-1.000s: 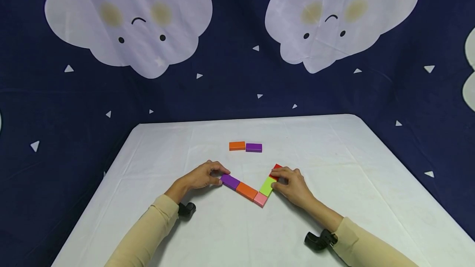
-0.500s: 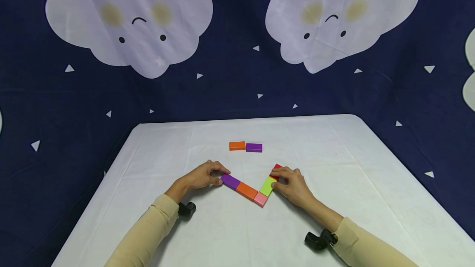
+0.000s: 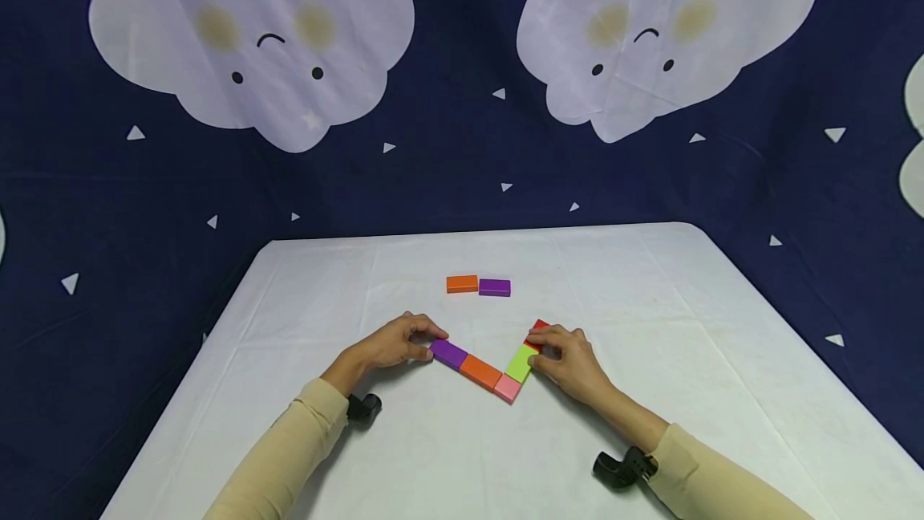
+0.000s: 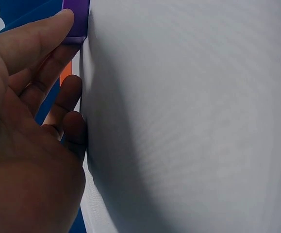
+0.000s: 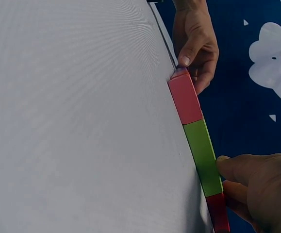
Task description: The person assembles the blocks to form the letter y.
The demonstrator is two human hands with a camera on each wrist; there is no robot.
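Five-colour blocks form a V on the white table: a purple block [image 3: 448, 354], an orange block [image 3: 480, 372], a pink block [image 3: 508, 388], a lime green block [image 3: 520, 365] and a red block [image 3: 539, 324]. At the V's left end, my left hand [image 3: 395, 344] pinches the purple block between thumb and fingers; its thumb [image 4: 57, 29] lies on the block's side. My right hand [image 3: 575, 366] grips the right arm of the V, thumb against the lime green block and fingers over the red block, partly hiding it.
Farther back on the white table [image 3: 621, 279] lie a second orange block [image 3: 462, 284] and a second purple block [image 3: 494, 287], end to end. A dark blue cloth [image 3: 447, 191] with clouds hangs behind. Black wrist mounts [image 3: 619, 469] sit on both forearms.
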